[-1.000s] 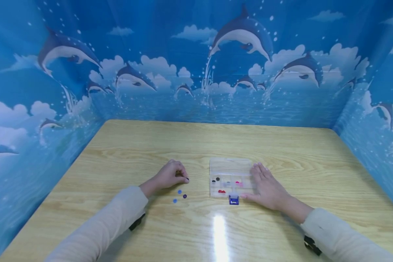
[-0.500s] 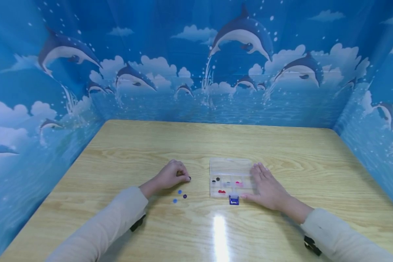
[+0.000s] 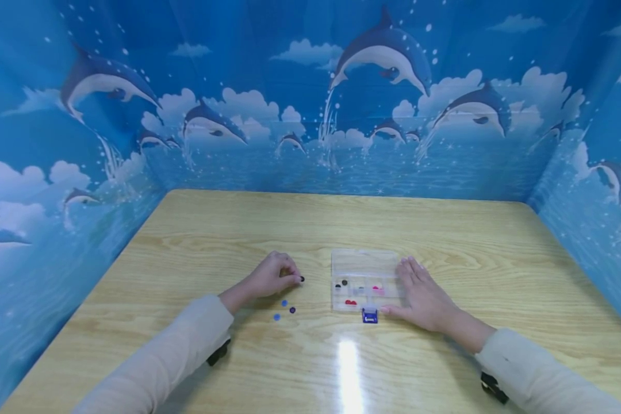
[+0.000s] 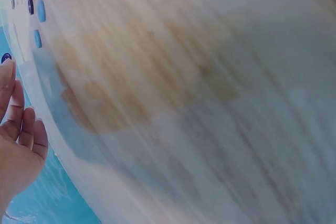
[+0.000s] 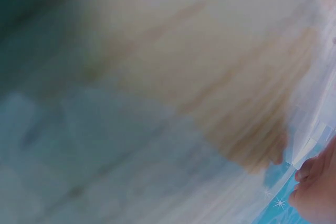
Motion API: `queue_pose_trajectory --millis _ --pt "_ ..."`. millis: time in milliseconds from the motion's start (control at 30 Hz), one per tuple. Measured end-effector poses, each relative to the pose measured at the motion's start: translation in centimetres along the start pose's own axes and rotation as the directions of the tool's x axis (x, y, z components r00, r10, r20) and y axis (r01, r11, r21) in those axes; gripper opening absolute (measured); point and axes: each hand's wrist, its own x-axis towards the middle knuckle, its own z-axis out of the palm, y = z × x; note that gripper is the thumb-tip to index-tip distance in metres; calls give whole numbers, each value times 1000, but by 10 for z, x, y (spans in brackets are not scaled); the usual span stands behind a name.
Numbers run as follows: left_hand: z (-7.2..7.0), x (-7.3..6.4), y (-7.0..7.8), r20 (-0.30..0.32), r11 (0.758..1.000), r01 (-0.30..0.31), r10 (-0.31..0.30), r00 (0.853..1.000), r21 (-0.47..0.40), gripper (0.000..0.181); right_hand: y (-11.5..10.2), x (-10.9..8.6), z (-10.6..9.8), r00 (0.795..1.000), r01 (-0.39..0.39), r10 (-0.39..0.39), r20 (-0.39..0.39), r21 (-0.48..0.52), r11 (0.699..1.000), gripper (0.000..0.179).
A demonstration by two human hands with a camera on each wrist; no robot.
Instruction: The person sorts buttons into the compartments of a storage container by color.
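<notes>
My left hand (image 3: 271, 277) pinches a dark button (image 3: 302, 279) between thumb and fingertips, over the table left of the box. The left wrist view shows that dark button (image 4: 6, 57) at the tips. A clear plastic box (image 3: 363, 261) with compartments lies with its lid raised back. Inside it are black buttons (image 3: 344, 283), red buttons (image 3: 350, 302) and a pink piece (image 3: 375, 288). My right hand (image 3: 425, 299) rests along the box's right side, fingers straight, covering that edge. In the right wrist view only part of the right hand (image 5: 317, 190) appears.
Two blue buttons (image 3: 284, 303) and a dark purple button (image 3: 292, 310) lie on the wooden table (image 3: 248, 224) below the left hand. A blue latch (image 3: 370, 315) sits at the box's front edge. A dolphin-print curtain (image 3: 310, 144) encloses the table's back and sides.
The dark button in my left fingertips has shifted slightly right and up, and more of it shows now. The right hand and the box have stayed put.
</notes>
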Motion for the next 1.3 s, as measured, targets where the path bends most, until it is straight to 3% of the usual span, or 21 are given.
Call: queue_pose_trajectory --millis 200,467,1033,1300 --pt "0 1 3 9 1000 -11 11 1000 -26 7 1 0 0 1000 0 0 -4 -3 1000 100" --pt "-1 3 12 20 997 56 -55 998 -57 5 1 -1 1 1000 0 0 -12 -4 1000 101" --pt "2 14 24 19 997 8 -7 1000 -73 6 2 0 1 1000 5 -5 -2 2 1000 100" --pt "5 22 34 22 995 26 -24 999 -92 7 2 -1 1 1000 13 -13 -17 -8 1000 99"
